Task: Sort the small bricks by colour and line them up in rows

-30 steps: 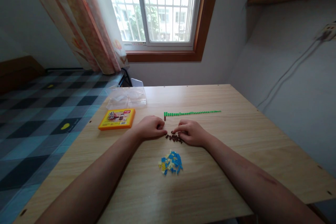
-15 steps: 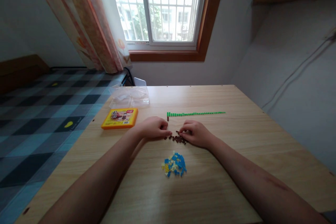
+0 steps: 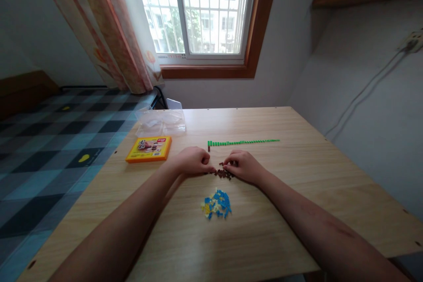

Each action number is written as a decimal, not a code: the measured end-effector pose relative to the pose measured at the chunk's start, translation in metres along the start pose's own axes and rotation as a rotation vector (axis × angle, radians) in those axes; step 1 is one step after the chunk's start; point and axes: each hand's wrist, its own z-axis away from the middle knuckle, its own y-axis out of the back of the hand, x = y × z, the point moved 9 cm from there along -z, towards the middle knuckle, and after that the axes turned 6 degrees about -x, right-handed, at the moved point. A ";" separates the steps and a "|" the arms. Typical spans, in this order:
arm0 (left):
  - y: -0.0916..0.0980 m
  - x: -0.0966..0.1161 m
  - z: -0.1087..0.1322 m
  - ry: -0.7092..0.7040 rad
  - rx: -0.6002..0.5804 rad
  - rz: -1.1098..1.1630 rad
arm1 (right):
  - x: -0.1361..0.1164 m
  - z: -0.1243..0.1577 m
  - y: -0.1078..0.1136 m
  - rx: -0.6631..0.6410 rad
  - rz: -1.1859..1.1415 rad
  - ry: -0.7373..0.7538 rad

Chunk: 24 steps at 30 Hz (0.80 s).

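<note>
Head camera view showed a loose pile of small dark-brown rectangular pieces [image 3: 224,174] on the pale wood-grain counter [image 3: 280,238], low between the two hands. The right hand [image 3: 243,166] had its fingers narrowed beside one brown piece at their tips, though whether it was gripped could not be told. The left hand [image 3: 194,161] lay curled just left of the pile, its grip hidden.
</note>
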 end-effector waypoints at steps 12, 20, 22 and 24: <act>0.001 0.001 0.002 0.029 0.013 -0.038 | 0.003 -0.002 0.001 0.024 0.026 -0.057; 0.006 0.007 0.004 0.094 0.011 -0.049 | 0.007 -0.001 -0.001 0.019 0.090 -0.093; 0.006 0.007 0.004 0.101 0.010 -0.048 | 0.009 -0.001 -0.001 0.024 0.101 -0.102; 0.005 0.006 0.004 0.103 0.020 -0.047 | 0.009 -0.001 -0.001 0.033 0.110 -0.107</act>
